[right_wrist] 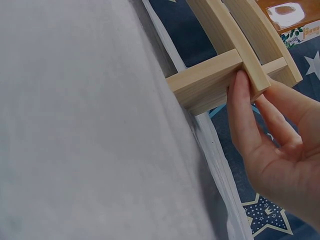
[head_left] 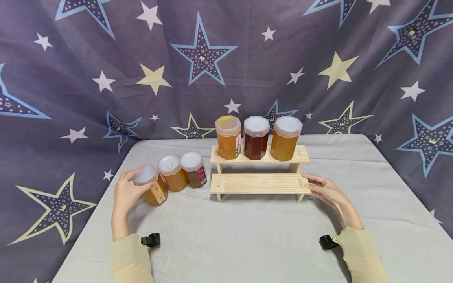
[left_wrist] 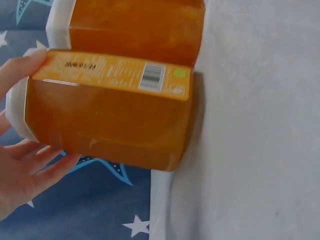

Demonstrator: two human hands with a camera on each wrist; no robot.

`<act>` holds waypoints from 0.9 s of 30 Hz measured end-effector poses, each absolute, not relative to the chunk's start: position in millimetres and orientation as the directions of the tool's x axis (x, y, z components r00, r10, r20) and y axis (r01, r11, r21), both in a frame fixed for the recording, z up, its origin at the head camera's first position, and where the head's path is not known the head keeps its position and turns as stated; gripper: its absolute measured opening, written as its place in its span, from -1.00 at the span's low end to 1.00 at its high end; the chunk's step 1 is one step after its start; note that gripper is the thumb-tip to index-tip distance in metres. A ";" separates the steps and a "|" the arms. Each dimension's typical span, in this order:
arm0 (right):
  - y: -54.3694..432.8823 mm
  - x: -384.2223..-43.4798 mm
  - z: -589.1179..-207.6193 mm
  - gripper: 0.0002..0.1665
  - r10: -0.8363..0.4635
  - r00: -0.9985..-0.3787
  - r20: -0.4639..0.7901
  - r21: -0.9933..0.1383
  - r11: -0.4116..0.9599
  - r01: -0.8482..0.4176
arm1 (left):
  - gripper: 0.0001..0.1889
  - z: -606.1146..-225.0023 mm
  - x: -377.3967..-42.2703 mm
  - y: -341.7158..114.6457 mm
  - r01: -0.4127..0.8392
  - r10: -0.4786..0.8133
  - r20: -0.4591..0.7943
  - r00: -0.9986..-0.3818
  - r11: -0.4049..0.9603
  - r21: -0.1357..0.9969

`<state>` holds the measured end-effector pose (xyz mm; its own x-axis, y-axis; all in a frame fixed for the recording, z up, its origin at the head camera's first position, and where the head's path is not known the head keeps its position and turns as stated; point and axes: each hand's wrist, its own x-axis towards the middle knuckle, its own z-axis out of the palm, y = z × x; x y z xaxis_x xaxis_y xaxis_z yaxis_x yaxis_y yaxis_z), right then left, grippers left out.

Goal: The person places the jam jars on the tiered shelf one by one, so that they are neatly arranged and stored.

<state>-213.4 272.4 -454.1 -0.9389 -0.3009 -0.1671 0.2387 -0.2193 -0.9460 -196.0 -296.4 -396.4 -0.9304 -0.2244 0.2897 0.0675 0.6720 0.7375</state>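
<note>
At the left, my left hand (head_left: pixel 128 192) holds an amber honey jar (head_left: pixel 155 194) near its white lid, thumb on one side and fingers on the other. Its orange label (left_wrist: pixel 120 75) with a barcode shows in the left wrist view. Beside it stand a second amber jar (head_left: pixel 175 181) and a darker jar (head_left: pixel 196 177) with a purple label. My right hand (head_left: pixel 327 192) pinches the right end of the lower step of a two-tier wooden rack (head_left: pixel 258 184). In the right wrist view, fingertips (right_wrist: pixel 242 82) touch the board's end beside its leg.
On the rack's upper step stand a yellow-topped honey jar (head_left: pixel 226 145), a dark red jar (head_left: pixel 255 145) and an amber jar (head_left: pixel 284 145). A grey cloth (head_left: pixel 240 239) covers the table. Behind it hangs a star-patterned curtain (head_left: pixel 247 74).
</note>
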 end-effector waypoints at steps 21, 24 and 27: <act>272.2 -214.8 -454.8 -0.61 -0.313 -0.938 -0.151 -0.950 -0.218 0.226 | -0.37 -376.3 -180.1 -284.9 0.172 -0.055 0.268 -0.962 0.639 0.749; 272.5 -214.5 -455.4 -0.62 -0.311 -0.939 -0.150 -0.949 -0.221 0.225 | -0.39 -368.5 -176.8 -276.9 0.187 -0.050 0.282 -0.958 0.638 0.747; 272.9 -213.7 -455.4 -0.62 -0.309 -0.939 -0.154 -0.949 -0.218 0.228 | -0.40 -362.6 -175.2 -268.3 0.209 -0.046 0.301 -0.952 0.622 0.755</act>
<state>-213.7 272.9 -455.4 -0.9386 -0.3088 -0.1540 0.2275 -0.2184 -0.9490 -175.2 -268.3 -362.6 -0.9524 -0.0456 0.3013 0.2090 0.6217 0.7549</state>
